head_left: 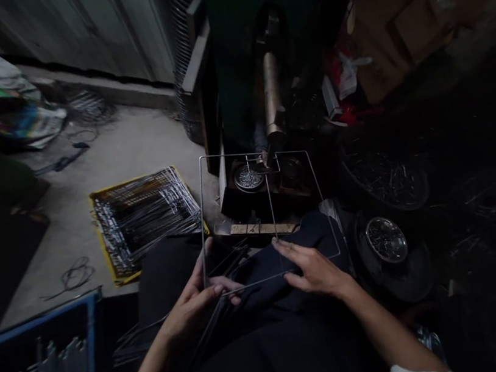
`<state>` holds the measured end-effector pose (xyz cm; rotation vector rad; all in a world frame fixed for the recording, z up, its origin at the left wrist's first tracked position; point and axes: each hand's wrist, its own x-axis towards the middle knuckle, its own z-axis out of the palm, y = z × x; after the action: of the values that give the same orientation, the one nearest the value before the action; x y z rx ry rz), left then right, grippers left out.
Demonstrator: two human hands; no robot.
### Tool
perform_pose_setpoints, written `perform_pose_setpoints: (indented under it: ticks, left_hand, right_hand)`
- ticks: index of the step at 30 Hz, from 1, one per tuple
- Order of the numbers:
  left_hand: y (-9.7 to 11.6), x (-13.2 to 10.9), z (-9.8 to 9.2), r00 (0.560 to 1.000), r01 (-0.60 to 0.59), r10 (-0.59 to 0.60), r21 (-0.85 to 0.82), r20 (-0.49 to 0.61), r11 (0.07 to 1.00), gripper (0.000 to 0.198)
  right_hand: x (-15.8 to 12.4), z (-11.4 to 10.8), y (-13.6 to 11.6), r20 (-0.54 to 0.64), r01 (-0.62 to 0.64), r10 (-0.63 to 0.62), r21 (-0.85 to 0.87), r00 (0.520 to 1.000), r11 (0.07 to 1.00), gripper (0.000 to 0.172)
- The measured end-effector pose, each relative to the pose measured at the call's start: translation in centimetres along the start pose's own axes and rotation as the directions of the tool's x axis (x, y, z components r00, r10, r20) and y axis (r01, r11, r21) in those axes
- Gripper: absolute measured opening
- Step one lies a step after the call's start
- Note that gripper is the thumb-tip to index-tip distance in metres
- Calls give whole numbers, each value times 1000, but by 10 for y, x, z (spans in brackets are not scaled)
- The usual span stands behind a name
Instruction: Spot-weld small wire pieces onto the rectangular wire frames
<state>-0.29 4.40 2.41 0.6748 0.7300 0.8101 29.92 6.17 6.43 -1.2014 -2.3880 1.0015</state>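
Observation:
A rectangular wire frame (205,204) with a middle cross rod reaches from my lap to a dark press machine (272,96) ahead. My left hand (195,304) is closed on the frame's near left corner, thumb over the wire. My right hand (312,269) pinches the near edge beside the cross rod. The frame's far edge lies under the machine's brass-coloured electrode, next to a small round dish of metal bits (249,178). Several loose wire rods (223,269) lie across my dark trousers under the left hand.
A yellow tray of stacked wire pieces (141,216) sits on the concrete floor at left. A blue crate (37,363) with rods stands at the lower left. A round tin of small parts (386,239) and dark bowls lie at right. Cardboard and clutter fill the upper right.

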Motion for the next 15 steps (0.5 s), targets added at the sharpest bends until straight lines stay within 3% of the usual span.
perform_pose_setpoints:
  ticks: [15]
  left_hand:
    - [8,3,4,1000,12,-12,4,-3,1000,102]
  right_hand:
    - [-2,-4,5,-19,-9,10,18,1000,1000,84]
